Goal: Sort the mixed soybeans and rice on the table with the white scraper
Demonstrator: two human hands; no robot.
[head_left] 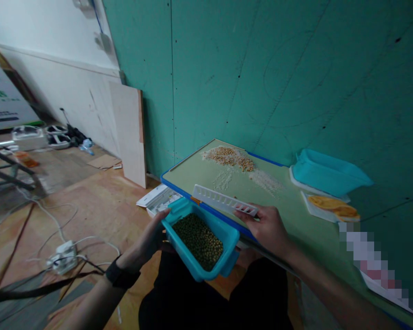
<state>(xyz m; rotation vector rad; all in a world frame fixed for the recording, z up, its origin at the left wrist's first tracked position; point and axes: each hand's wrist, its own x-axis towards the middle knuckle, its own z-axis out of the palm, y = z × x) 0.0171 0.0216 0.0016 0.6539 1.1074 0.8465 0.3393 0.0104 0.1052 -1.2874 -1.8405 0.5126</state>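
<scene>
My left hand (154, 234) grips the left end of a teal plastic basket (232, 240), which sits tilted over my lap at the table's front edge. Inside it lie dark green beans (192, 236) with paler tan beans toward the right. My right hand (270, 225) is closed on the near end of a long white slotted plastic strip (220, 198). The strip lies across the table's blue edge, just above the basket. Farther back on the green tabletop (189, 174) is a heap of tan beans (229, 156), with white grains scattered around it.
A second teal bin (330, 172) stands at the table's right, against the green wall (223, 68). Near it a yellow cloth (333, 207) rests on a white piece. A white power strip (64, 256) and cables lie on the floor at left; a board (129, 133) leans upright behind.
</scene>
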